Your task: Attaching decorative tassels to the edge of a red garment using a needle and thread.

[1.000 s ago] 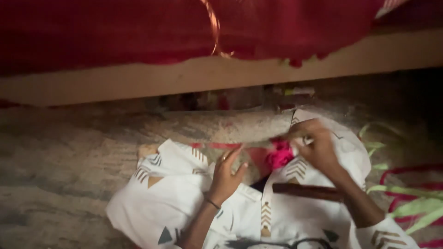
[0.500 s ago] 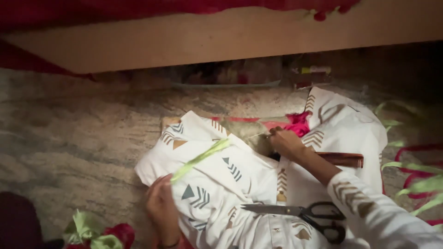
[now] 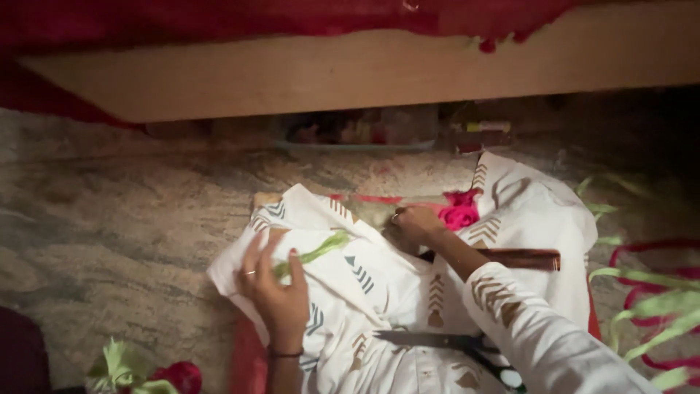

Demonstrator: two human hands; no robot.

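Observation:
My left hand (image 3: 275, 289) pinches a thin light-green strip (image 3: 321, 250) that lies across white cloth with arrow patterns (image 3: 379, 284) on my lap. My right hand (image 3: 413, 223) is closed, resting on the cloth by a bright pink folded flower piece (image 3: 459, 214); whether it holds anything is hidden. Black-handled scissors (image 3: 452, 343) lie on the cloth near my right forearm. A dark brown stick (image 3: 519, 258) lies across the cloth behind my right arm.
A mottled grey floor (image 3: 124, 219) spreads to the left. A wooden bed edge (image 3: 364, 69) with red cover runs across the top, with a container (image 3: 357, 131) beneath. Green and red ribbon strips (image 3: 649, 292) lie at right. A green-and-red flower (image 3: 146, 372) sits bottom left.
My left hand has risen from the lower cloth and taken the green strip. My right hand stays by the pink piece. The view has shifted slightly.

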